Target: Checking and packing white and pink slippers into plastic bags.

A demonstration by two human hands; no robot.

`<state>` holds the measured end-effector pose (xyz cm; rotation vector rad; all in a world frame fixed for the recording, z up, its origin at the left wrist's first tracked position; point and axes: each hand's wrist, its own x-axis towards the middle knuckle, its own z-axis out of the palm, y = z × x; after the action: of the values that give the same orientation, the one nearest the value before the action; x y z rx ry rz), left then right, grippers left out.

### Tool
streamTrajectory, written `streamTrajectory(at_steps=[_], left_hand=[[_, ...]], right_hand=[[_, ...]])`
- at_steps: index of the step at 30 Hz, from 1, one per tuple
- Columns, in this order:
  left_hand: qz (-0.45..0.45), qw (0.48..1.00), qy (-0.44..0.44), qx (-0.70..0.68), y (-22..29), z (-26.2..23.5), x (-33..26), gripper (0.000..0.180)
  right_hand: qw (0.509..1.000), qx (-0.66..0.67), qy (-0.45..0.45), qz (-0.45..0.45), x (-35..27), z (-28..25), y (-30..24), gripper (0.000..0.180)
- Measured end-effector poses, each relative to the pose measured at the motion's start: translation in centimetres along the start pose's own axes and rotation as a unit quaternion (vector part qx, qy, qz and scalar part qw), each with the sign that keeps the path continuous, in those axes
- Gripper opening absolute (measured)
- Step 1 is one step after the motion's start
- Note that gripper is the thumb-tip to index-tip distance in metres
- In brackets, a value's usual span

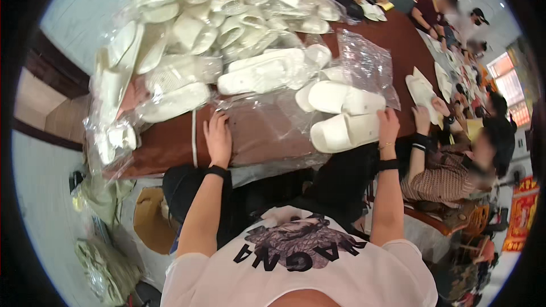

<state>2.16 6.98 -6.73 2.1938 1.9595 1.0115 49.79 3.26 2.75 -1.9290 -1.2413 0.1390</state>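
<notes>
A pair of white slide slippers (344, 132) lies side by side at the table's near edge, toes to the left. My right hand (389, 127) is closed on their heel ends. Under the pair, part of another pale slipper (305, 96) shows. My left hand (218, 139) lies with fingers stretched out on the table edge, touching a clear plastic bag (267, 128) spread flat between my hands. Beyond it rests a bagged white slipper pair (261, 72). A crumpled clear bag (367, 62) lies behind the slippers at my right hand.
A big heap of bagged white slippers (227, 17) covers the far left of the brown table (153, 156). To my right, a co-worker's hands (424, 116) hold white slippers (421, 92). More people sit along the table. An open cardboard box (149, 224) stands on the floor at left.
</notes>
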Motion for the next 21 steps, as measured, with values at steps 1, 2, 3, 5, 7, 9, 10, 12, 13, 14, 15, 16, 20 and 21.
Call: streamTrajectory(at_steps=[1, 2, 3, 5, 7, 9, 10, 12, 13, 14, 15, 16, 20, 21], left_hand=[[0.005, 1.000, 0.004, -0.006, 0.4, 0.0, 0.2, 0.025], [0.009, 1.000, 0.006, -0.012, 0.6, 0.1, 0.2, 0.025], [0.000, 1.000, -0.002, 0.005, 0.0, -0.2, -0.1, 0.025], [0.011, 1.000, -0.004, 0.002, 0.8, 0.2, 0.4, 0.025], [0.009, 1.000, -0.006, 0.014, 0.7, 0.0, 0.4, 0.026], [0.007, 1.000, -0.011, 0.017, 0.5, -0.3, 0.6, 0.026], [0.009, 1.000, -0.014, 0.011, 1.0, -0.1, 0.8, 0.026], [0.012, 1.000, -0.019, 0.011, 1.5, 0.1, 1.0, 0.026], [0.013, 1.000, -0.020, 0.013, 1.5, 0.2, 1.1, 0.026], [0.011, 1.000, -0.020, 0.019, 1.3, 0.1, 1.1, 0.026], [0.012, 1.000, -0.016, 0.024, 1.1, 0.0, 1.0, 0.026], [0.011, 0.999, -0.014, 0.034, 0.8, -0.3, 0.6, 0.026], [0.037, 0.999, -0.021, -0.019, 3.6, 2.7, 2.2, 0.026], [0.020, 0.999, -0.018, 0.018, 1.8, 1.1, 1.1, 0.027]], right_hand=[[0.999, -0.019, 0.036, -0.022, 1.4, -1.9, 0.8, 0.027], [0.998, 0.030, 0.052, -0.005, 2.7, -3.9, 1.5, 0.025], [0.997, 0.037, 0.050, -0.050, 3.3, -5.3, -0.9, 0.023], [0.997, 0.027, 0.070, 0.009, 7.1, -8.6, 3.3, 0.021], [0.987, 0.119, 0.097, 0.040, 9.5, -9.0, 2.4, 0.022], [0.968, 0.208, 0.123, 0.069, 12.3, -9.0, 3.2, 0.023], [0.968, 0.214, 0.128, 0.036, 14.3, -9.9, 5.1, 0.026], [0.966, 0.222, 0.131, 0.006, 17.3, -9.6, 6.4, 0.029], [0.944, 0.263, 0.185, 0.067, 18.6, -8.8, 6.3, 0.032], [0.915, 0.304, 0.234, 0.129, 19.3, -7.7, 5.8, 0.036], [0.914, 0.308, 0.230, 0.131, 19.5, -6.5, 5.5, 0.036], [0.931, 0.265, 0.164, 0.189, 19.0, -4.6, 4.7, 0.037], [0.924, -0.380, 0.027, -0.013, 19.1, -4.0, 14.2, 0.028], [0.954, -0.300, -0.003, -0.008, 16.1, 2.0, 10.2, 0.021]])
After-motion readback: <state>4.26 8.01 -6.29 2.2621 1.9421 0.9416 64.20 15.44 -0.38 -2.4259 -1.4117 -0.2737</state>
